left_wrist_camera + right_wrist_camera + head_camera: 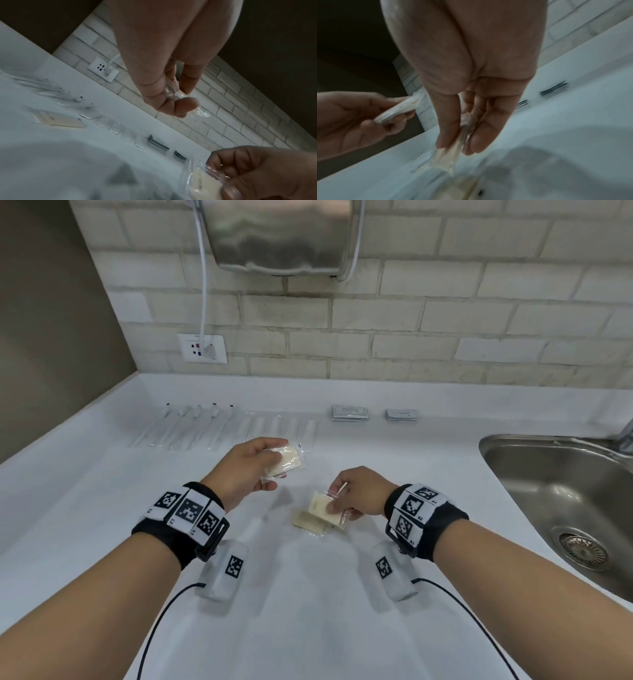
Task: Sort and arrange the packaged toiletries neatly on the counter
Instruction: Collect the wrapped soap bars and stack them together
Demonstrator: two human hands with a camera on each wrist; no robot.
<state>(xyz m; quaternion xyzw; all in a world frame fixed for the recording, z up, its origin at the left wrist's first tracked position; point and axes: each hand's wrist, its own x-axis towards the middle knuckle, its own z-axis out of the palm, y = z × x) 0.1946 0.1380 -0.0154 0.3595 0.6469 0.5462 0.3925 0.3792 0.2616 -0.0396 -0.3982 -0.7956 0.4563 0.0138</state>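
My left hand (pixel 274 463) is raised above the white counter (pixel 102 491) and grips a cream soap bar in clear wrap (pixel 289 460). In the left wrist view its fingers (pixel 188 81) pinch crinkled clear film (pixel 173 93). My right hand (pixel 337 505) pinches a second wrapped soap bar (pixel 323 506) just above the counter. In the right wrist view that bar (pixel 447 159) hangs between thumb and fingers (pixel 477 140). A third wrapped bar (pixel 308 523) lies on the counter under it.
Clear-wrapped toothbrushes (pixel 191 426) and flat clear packets (pixel 284 429) lie in a row along the back. Two stacks of grey sachets (pixel 349 413) (pixel 401 415) sit to their right. A steel sink (pixel 565 491) is at the right. A wall socket (pixel 202 349) and a hand dryer (pixel 281 234) are above.
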